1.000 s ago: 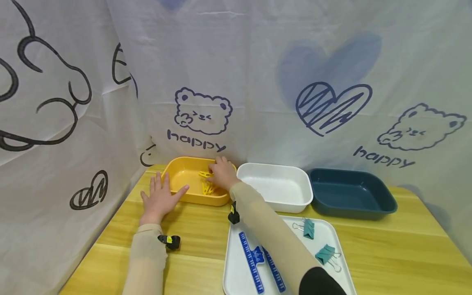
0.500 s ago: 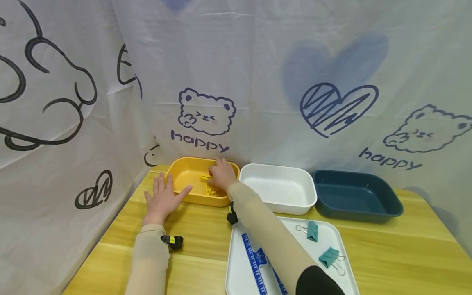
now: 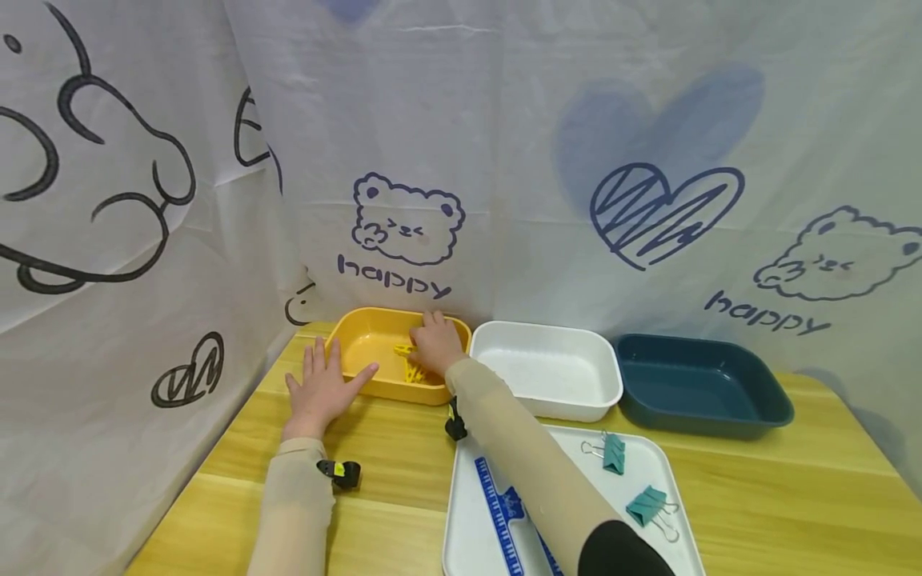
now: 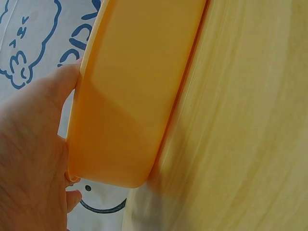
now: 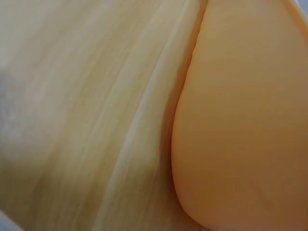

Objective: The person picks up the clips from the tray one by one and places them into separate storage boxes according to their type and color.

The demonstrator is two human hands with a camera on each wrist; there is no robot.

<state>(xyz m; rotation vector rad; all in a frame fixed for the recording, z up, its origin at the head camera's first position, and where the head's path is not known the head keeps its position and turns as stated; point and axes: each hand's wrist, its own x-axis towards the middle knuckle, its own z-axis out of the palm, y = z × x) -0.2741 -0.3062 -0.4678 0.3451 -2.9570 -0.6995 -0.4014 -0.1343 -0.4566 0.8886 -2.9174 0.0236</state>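
Observation:
My left hand (image 3: 322,394) rests with spread fingers at the front left corner of a yellow bin (image 3: 363,340). In the left wrist view its thumb lies along the rim of the bin (image 4: 132,91), with other fingertips at the end. My right hand (image 3: 436,346) reaches into the bin's right side, fingers bent down. A yellow clip (image 3: 402,350) pokes out from its thumb and fingertips. Just below, more yellow clips (image 3: 413,372) lie on the bin floor, partly covered by the hand. Only the bin's outer wall (image 5: 240,120) and wood show in the right wrist view.
A white bin (image 3: 545,364) and a dark teal bin (image 3: 702,384) stand to the right in a row. In front, a white tray (image 3: 576,452) holds blue rulers (image 3: 499,520) under my right forearm and two teal binder clips (image 3: 614,454). A printed cloth (image 3: 519,160) hangs behind.
The head view has swung slightly left, shifting everything right. In the yellow bin, the clip at my right fingertips has moved a little toward the front. My left hand stays at the corner.

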